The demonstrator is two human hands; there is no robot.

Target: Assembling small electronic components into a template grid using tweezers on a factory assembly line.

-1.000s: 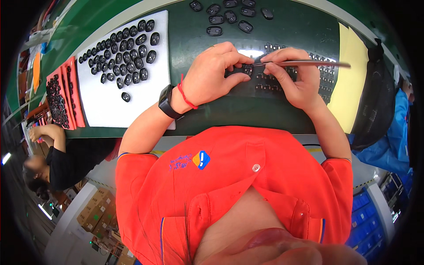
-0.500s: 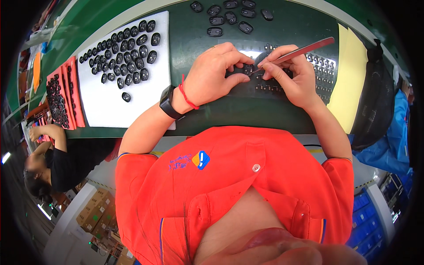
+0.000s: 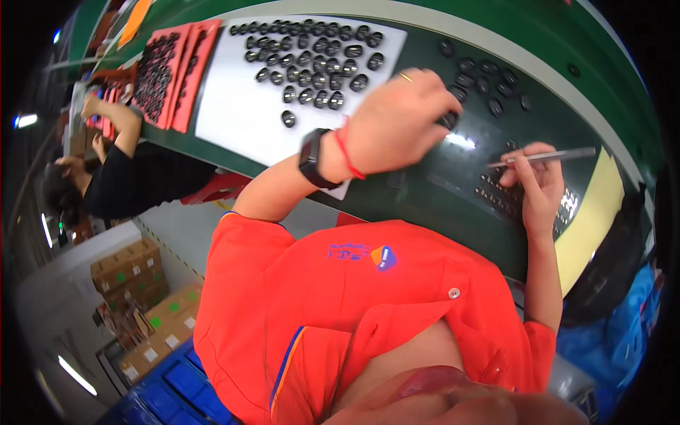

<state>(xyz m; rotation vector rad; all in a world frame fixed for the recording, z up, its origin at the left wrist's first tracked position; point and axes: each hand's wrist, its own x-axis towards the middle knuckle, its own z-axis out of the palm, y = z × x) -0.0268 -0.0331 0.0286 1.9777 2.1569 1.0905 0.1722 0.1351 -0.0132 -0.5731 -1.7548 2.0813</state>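
Observation:
My left hand, smeared by motion, pinches a small black oval casing at its fingertips. It is raised between the white foam sheet and a loose group of similar black casings farther back. In my right hand is a slim pair of tweezers, with its tip pointing left. Below that hand lie rows of small dark parts with shiny bits. Many black oval casings stand in rows on the foam sheet.
Red trays of small black parts stand at the far left, near a seated co-worker. Yellow sheets and a black bag are at the right of the green table. Cardboard boxes are stacked behind.
My hands have come apart. The left has moved off with a black casing toward the foam sheet, while the right keeps the tweezers over the small parts. My view has turned left.

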